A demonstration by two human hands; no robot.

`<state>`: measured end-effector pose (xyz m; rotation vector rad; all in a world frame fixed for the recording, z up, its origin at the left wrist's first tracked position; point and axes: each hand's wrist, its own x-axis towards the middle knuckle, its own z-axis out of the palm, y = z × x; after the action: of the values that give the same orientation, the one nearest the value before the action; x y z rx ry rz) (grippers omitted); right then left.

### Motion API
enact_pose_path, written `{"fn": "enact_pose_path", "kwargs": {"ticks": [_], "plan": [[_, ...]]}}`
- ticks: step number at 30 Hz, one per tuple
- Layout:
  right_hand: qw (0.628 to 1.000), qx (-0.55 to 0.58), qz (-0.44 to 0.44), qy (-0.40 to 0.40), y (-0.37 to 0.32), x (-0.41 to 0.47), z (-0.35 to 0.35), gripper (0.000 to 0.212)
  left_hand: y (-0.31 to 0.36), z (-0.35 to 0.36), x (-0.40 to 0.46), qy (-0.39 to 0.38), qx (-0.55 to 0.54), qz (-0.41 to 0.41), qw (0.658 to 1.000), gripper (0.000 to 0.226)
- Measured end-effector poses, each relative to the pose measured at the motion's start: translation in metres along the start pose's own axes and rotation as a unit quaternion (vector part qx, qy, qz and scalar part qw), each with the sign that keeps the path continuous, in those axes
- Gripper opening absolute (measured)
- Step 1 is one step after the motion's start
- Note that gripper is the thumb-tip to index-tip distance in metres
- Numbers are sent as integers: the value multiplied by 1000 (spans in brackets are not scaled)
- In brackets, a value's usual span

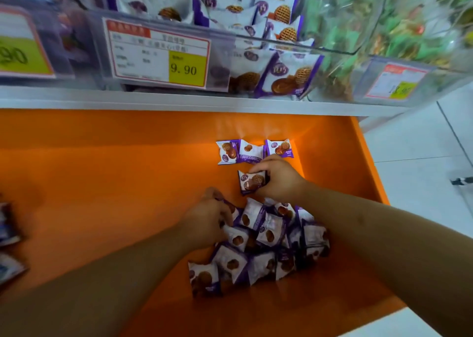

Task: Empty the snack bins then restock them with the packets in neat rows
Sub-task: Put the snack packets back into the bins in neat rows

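Packets point(263, 244) sit heaped lower centre on the orange worktop point(102, 183), clear bin point(230, 42) up top. Right hand point(279, 178) pinches one packet point(249, 181) mid-frame, below three laid-out packets point(253, 151); left hand point(207, 219) clutches into the heap's edge.

Glossy plastic packets point(266, 237); smooth orange shelf point(115, 173); clear plastic bin point(225, 55).

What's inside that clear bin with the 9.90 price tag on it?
The clear bin holds purple-and-white snack packets printed with waffle-like biscuits, stood in rows. The price tag covers the bin's lower left front, so what sits behind it cannot be seen.
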<state>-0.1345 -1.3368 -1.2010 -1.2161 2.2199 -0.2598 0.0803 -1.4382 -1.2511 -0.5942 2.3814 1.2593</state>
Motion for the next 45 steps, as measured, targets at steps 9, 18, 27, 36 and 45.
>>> {"fn": "enact_pose_path", "kwargs": {"ticks": [9, 18, 27, 36, 45], "plan": [[996, 82, 43, -18, -25, -19, -29, 57, -6, -50, -48, 65, -15, -12, 998, 32], [979, 197, -24, 43, -107, -102, -105, 55, 63, -134, -146, 128, -3, 37, 991, 26], [901, 346, -93, 244, -197, -167, -222, 52, 157, -241, -228, 358, -12, 181, 916, 25], [877, 381, -58, 286, -242, -64, -215, 52, 140, -295, -181, 421, 184, 116, 881, 36], [919, 180, -85, 340, -248, -46, -207, 53, 133, -302, -168, 399, 235, 89, 882, 55]]}}
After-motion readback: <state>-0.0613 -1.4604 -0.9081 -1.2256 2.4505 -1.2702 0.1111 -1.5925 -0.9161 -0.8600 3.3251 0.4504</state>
